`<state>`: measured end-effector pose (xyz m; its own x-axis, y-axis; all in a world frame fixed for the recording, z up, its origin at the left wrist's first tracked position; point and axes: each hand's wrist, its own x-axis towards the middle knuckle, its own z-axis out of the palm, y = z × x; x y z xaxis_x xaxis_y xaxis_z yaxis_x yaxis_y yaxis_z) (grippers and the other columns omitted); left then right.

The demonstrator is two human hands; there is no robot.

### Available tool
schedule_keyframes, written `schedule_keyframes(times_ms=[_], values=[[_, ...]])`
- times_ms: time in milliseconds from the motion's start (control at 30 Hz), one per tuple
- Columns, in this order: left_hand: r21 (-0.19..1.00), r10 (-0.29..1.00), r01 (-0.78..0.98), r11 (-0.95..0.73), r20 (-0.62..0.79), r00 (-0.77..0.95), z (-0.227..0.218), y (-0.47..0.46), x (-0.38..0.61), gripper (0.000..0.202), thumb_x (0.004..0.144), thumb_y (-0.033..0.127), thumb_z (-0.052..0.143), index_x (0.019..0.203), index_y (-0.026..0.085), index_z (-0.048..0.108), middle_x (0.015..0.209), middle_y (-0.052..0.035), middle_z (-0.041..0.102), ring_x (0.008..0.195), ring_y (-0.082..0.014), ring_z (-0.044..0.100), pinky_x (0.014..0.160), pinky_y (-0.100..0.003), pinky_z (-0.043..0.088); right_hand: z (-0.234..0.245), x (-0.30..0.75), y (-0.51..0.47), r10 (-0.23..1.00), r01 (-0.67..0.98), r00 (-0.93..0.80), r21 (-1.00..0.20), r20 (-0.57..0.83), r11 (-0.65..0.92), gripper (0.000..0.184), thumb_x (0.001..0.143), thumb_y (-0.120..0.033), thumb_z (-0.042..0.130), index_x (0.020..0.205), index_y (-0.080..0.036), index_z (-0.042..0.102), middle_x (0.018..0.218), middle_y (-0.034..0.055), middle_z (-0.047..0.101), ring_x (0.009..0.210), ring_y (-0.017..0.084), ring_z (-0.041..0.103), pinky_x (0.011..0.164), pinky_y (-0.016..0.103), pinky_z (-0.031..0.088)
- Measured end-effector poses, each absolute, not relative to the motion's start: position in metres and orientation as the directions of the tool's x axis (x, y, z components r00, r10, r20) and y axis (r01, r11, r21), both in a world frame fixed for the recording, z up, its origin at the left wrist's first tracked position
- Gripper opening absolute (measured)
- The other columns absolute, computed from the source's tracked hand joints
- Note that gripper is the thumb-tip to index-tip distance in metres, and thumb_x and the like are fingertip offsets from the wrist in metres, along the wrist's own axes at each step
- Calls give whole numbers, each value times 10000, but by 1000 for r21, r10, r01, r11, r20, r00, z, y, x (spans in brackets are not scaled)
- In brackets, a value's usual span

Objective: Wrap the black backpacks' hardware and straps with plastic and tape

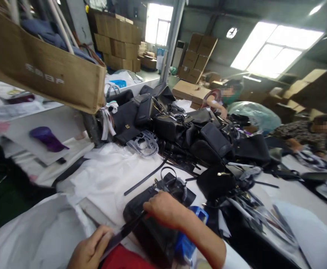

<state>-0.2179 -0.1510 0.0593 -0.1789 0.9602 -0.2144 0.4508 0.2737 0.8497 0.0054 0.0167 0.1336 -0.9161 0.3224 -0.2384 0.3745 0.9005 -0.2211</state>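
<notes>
Between my two hands runs a dark strap (129, 227), stretched slantwise over a black handbag (155, 239). My left hand (92, 244), at the bottom of the view, is closed on its lower end, thumb on top. The fingers of my right hand (163, 209) are wrapped round its upper end, just above the bag. The bag lies on the white-covered table in front of me, with a thin looped handle (169, 173) and a gold-coloured fitting near its far end. Beside the bag, partly under my right forearm, is a blue plastic object (191, 235).
Black handbags (174, 127) are heaped across the table. White sheeting (107, 175) covers the near left, with clear tubing (145, 144) on it. A brown bag (45, 63) hangs at upper left. Two people (306, 136) work opposite. Cardboard boxes (118, 41) stand behind.
</notes>
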Motion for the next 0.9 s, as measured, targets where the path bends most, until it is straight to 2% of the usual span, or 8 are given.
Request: schedule_keyframes(times_ms=[100,200,267,333,467,600,767,900], values=[[869,942,364,335,-317,-111,67,-154,-204,317,887,498,443,818,241,615,723,25,650,710,-153,615,662,-176,473,134,20,12,311,367,-926,-310,-215,877,186,926,-335,506,883,-180,601,818,36,703,772,175,650,638,264,378],[886,925,264,381,-360,-125,70,-159,-192,309,876,491,478,809,220,612,728,18,635,710,-157,590,659,-188,462,142,34,5,283,325,-945,-417,-162,849,275,959,-406,434,930,-188,599,853,28,703,788,158,642,616,251,361],[890,916,220,400,-377,-141,72,-163,-182,306,866,489,503,798,210,609,725,20,619,709,-154,571,658,-187,452,149,45,3,247,282,-959,-458,-135,843,281,976,-397,398,943,-202,598,854,12,698,780,138,631,610,242,348],[886,907,205,416,-389,-158,76,-169,-172,306,863,488,510,792,208,611,721,23,603,712,-153,557,660,-188,445,153,55,5,232,260,-966,-451,-117,854,276,979,-382,398,915,-206,601,823,2,692,749,124,618,603,241,332],[884,908,228,408,-367,-202,83,-180,-146,304,870,478,496,799,214,628,741,17,610,745,-166,561,678,-197,452,152,69,4,248,265,-964,-364,-94,893,300,971,-388,418,849,-191,608,756,14,685,682,126,604,576,260,301],[887,931,303,348,-289,-224,87,-183,-115,299,864,478,500,798,220,636,725,13,635,712,-168,585,656,-199,467,139,66,-19,153,166,-986,-331,-66,929,271,951,-394,450,852,-197,605,748,17,693,669,153,617,556,273,305],[861,948,416,293,-205,-243,82,-184,-88,295,894,451,447,791,230,613,736,10,667,716,-166,621,670,-203,488,121,67,-42,107,117,-993,-270,-53,956,104,900,-240,493,894,-164,565,764,27,701,656,176,632,590,297,362],[807,937,499,316,-184,-296,73,-196,-97,282,889,464,445,836,246,617,766,8,686,735,-176,643,673,-213,505,115,88,-24,120,140,-990,-346,-78,928,216,911,-375,507,938,-174,581,801,30,709,742,175,648,726,310,404]])
